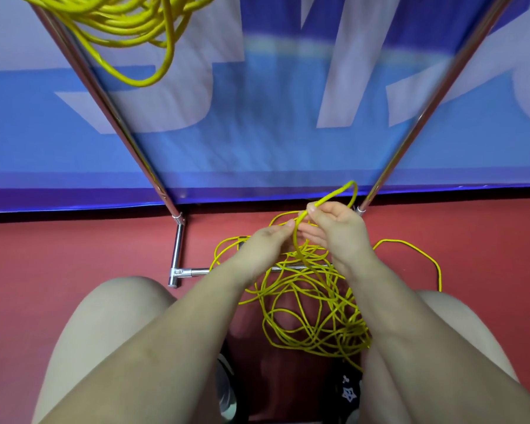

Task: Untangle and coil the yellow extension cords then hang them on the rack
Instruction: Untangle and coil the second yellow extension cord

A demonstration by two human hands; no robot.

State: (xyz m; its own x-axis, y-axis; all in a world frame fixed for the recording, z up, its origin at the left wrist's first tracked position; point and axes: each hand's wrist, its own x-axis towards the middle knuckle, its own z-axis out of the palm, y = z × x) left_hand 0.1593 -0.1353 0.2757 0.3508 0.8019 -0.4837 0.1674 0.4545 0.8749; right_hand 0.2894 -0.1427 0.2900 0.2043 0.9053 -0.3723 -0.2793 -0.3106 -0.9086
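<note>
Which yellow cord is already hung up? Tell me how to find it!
Find the shiny metal rack standing before the blue banner. Follow its left pole to the top left corner, where the coiled yellow cord hangs in neat loops. The tangled yellow cord lies messy on the red floor, and only that one is held by the hands.

Tangled cord lies on the floor between the knees, draped over the rack's base bar. Both hands above it: left hand left, right hand right, one loop between them. Rack posts rise left and right; coiled cords hang top left. Banner behind the rack.
</note>
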